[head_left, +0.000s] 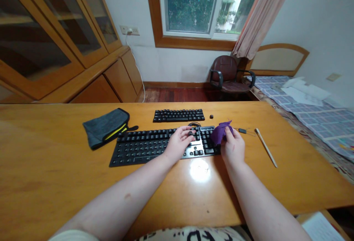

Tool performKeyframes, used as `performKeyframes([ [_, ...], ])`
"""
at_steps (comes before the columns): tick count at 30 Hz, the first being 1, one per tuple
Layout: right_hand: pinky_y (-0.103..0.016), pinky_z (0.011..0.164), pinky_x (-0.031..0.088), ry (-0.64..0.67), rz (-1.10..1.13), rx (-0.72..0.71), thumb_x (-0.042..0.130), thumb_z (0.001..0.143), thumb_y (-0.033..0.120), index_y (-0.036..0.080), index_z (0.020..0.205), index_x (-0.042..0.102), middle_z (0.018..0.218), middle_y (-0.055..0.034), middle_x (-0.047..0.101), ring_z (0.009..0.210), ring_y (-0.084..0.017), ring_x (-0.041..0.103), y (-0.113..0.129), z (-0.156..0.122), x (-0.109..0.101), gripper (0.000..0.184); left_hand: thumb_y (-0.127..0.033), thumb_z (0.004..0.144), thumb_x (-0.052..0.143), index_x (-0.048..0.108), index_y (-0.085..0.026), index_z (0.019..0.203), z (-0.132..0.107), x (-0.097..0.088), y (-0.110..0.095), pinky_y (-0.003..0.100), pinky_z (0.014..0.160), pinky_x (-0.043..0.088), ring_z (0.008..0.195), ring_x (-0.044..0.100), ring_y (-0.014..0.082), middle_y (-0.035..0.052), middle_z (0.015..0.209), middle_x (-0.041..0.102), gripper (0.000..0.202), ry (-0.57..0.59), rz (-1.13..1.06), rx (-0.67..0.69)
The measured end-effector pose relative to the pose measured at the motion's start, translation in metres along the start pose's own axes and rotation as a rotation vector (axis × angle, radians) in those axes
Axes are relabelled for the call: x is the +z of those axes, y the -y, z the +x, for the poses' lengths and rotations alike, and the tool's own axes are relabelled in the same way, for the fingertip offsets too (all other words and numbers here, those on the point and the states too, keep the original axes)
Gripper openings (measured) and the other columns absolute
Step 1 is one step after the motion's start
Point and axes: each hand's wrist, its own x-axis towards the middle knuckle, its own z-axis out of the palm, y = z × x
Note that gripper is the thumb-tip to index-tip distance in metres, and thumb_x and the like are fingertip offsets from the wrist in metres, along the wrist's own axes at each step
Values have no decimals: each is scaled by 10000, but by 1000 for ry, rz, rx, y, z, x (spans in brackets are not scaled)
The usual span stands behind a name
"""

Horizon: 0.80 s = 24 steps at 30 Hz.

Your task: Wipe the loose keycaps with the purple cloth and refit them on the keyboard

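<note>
Between the fingertips of my left hand (179, 142) is a small black keycap (191, 133), held just over the keyboard. My right hand (233, 147) pinches a crumpled purple cloth (219, 132) above the keyboard's right end. The long black keyboard (143, 148) lies across the desk, its left part showing bare switches without caps. Some keycaps remain on its right part, around the number pad (208, 141). Behind it, black keycaps (178, 115) are laid out in tight rows. One loose keycap (211, 116) sits to the right of those rows.
On the wooden desk (55, 174), a folded grey cloth (106, 128) with yellow lining lies left of the keyboard. To the right are a wire keycap puller (242, 131) and a slim white stick (266, 148). Beyond the desk stands a brown armchair (228, 73).
</note>
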Motion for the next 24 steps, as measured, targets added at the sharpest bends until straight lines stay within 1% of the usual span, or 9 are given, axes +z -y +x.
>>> performKeyframes([
  [3, -217, 524, 403, -46, 77, -18, 644, 695, 357, 156, 779, 638, 672, 6, 626, 546, -103, 538, 0, 4, 0, 217, -188, 681, 637, 639, -165, 942, 1, -4, -3, 328, 812, 461, 865, 598, 177, 74, 959, 648, 262, 22, 280, 107],
  [6, -209, 499, 395, -52, 118, -4, 655, 687, 347, 154, 772, 633, 640, 17, 607, 506, -90, 515, -2, 5, 0, 212, -202, 687, 631, 673, -207, 959, 0, -6, -6, 324, 782, 462, 812, 592, 177, 54, 926, 657, 276, 44, 468, 149],
  [9, -210, 485, 395, -34, 125, 25, 661, 680, 354, 156, 779, 624, 630, 20, 598, 491, -89, 505, -3, 5, -1, 224, -220, 723, 593, 659, -207, 1004, -2, -5, -7, 317, 780, 464, 809, 605, 174, 53, 923, 671, 289, 52, 400, 107],
  [13, -212, 468, 392, -32, 63, 24, 654, 678, 384, 151, 762, 609, 593, 19, 581, 474, -94, 498, -5, 5, -2, 252, -249, 725, 597, 661, -186, 1002, -3, -2, -5, 323, 769, 475, 755, 628, 175, 56, 820, 694, 291, 70, 279, -3],
  [15, -213, 466, 393, -33, 37, 14, 649, 679, 396, 149, 756, 605, 583, 20, 577, 469, -95, 496, -6, 5, -3, 262, -264, 712, 617, 661, -179, 1001, -2, -1, -2, 329, 799, 468, 798, 631, 184, 65, 858, 695, 305, 77, 244, -23],
  [18, -218, 470, 403, -28, 18, 7, 641, 683, 406, 149, 764, 602, 582, 19, 578, 468, -97, 499, -7, 6, -3, 272, -289, 757, 562, 650, -175, 1018, -1, -2, 2, 327, 796, 473, 831, 632, 186, 73, 938, 682, 298, 66, 215, -10],
  [20, -221, 475, 411, -19, 8, 9, 637, 687, 409, 150, 769, 602, 585, 15, 580, 472, -101, 505, -7, 6, -4, 274, -282, 783, 521, 641, -190, 1037, -1, -4, 3, 323, 772, 479, 813, 633, 182, 70, 954, 677, 295, 57, 287, 41],
  [22, -225, 481, 418, -20, 5, 11, 636, 689, 410, 153, 766, 601, 587, 14, 582, 474, -103, 509, -8, 6, -4, 270, -277, 773, 537, 648, -217, 1030, -2, -5, 2, 338, 793, 461, 828, 620, 193, 66, 955, 677, 286, 81, 479, 149],
  [24, -228, 489, 423, -22, 7, 12, 636, 691, 407, 154, 761, 600, 590, 15, 583, 475, -101, 510, -8, 6, -5, 264, -281, 756, 566, 677, -244, 970, -4, -6, 2, 374, 864, 408, 907, 586, 220, 60, 932, 684, 243, 135, 711, 277],
])
